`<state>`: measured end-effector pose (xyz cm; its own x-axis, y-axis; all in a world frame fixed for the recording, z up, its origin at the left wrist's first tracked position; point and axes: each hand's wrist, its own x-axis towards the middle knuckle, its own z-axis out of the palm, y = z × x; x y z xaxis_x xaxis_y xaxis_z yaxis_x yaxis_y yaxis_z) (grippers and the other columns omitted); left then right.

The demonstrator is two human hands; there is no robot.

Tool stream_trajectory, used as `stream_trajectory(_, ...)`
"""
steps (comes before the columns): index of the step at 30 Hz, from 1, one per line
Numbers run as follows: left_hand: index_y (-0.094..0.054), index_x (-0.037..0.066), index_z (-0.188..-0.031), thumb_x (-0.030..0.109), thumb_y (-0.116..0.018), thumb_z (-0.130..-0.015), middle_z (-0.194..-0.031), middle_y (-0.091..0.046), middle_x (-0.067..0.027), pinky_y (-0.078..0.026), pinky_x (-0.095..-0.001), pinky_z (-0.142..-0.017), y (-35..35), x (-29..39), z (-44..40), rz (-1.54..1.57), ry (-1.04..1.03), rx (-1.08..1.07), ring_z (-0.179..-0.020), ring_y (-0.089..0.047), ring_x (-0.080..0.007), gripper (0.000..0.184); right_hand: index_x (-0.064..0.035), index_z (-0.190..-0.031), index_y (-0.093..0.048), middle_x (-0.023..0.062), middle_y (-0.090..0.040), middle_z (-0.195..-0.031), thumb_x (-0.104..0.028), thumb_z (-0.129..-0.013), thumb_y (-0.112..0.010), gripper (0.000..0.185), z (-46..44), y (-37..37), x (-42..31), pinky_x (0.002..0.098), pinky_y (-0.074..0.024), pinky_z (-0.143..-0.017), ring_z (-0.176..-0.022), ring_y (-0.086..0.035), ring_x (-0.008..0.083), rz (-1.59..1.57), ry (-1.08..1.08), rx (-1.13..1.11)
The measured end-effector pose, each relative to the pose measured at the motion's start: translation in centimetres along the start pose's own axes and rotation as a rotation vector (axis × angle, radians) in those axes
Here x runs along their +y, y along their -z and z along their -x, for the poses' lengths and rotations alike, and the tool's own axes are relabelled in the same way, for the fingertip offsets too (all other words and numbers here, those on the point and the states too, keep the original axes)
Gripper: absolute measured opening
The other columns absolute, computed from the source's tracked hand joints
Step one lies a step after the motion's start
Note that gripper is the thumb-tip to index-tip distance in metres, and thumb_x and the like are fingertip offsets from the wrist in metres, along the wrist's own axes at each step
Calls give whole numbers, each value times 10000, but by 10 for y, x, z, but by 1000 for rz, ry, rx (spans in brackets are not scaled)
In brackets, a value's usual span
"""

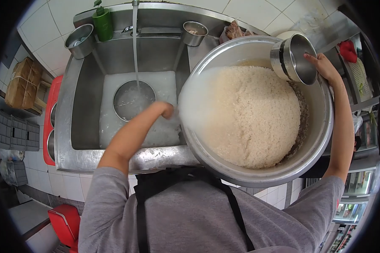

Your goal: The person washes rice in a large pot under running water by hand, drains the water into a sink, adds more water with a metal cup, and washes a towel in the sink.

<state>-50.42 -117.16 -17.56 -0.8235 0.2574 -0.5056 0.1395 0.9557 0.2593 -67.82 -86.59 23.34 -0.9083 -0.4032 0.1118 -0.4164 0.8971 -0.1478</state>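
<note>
Pale rice (257, 118) lies inside the big basin (321, 114), cloudy water at the basin's left rim. Over the basin's far right rim, the right hand (326, 69) grips a steel pot (294, 59) by its edge. Left of the basin, above the sink (86, 105), the left hand (166, 110) is blurred; its opening I cannot tell.

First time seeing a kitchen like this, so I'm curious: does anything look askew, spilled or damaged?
The big basin looks askew, perhaps tipped toward the sink: cloudy water pools at its sink side, leaving the rice heap exposed. No damage or plain spill stands out.
</note>
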Motion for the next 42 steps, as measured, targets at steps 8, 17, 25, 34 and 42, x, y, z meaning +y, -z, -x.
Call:
stream_trajectory(8, -395, 131, -1201, 536, -506, -733, -1175, -446, -115, -424, -389, -794, 234, 96, 79, 778, -342, 840, -1042, -462, -292, 629, 39, -785, -565, 64, -570, -664, -409, -785, -531, 449, -2, 1, 2, 238, -410, -573, -591, -521, 108, -95, 48, -119)
stream_trajectory(17, -241, 56, -1244, 199, -510, -764, -1308, -164, -212, -453, -493, -795, 302, 199, 64, 1423, -388, 452, -1175, -262, -388, 568, 56, -857, -584, 92, -594, -717, -386, -771, -530, 453, -8, 1, 14, 276, -427, -623, -639, -559, 157, -42, 9, -105)
stream_trajectory(25, -280, -71, -1162, -8, -353, -760, -1132, -380, -227, -480, -505, -768, 265, 171, 64, 1848, -440, 551, -992, -471, -388, 413, 26, -810, -619, 65, -609, -750, -482, -793, -475, 528, 3, 2, 1, 249, -423, -675, -714, -552, 129, -6, 190, 24)
stream_trajectory(34, -164, 80, -1279, 114, -468, -629, -1206, -308, -162, -461, -465, -756, 118, -8, 158, 1806, 149, 1222, -1044, -413, -310, 718, -23, -1054, -559, 62, -592, -917, 8, -696, -495, 365, 4, 2, 3, 227, -387, -786, -819, -510, 90, 71, 291, -209)
stream_trajectory(42, -52, 141, -1316, 114, -494, -641, -1270, -245, -153, -478, -421, -690, -33, -30, 147, 1942, 561, 1108, -1051, -394, -291, 806, -23, -1081, -541, 65, -583, -912, 32, -709, -464, 383, 0, 0, 5, 219, -377, -785, -812, -501, 93, -18, 273, -246)
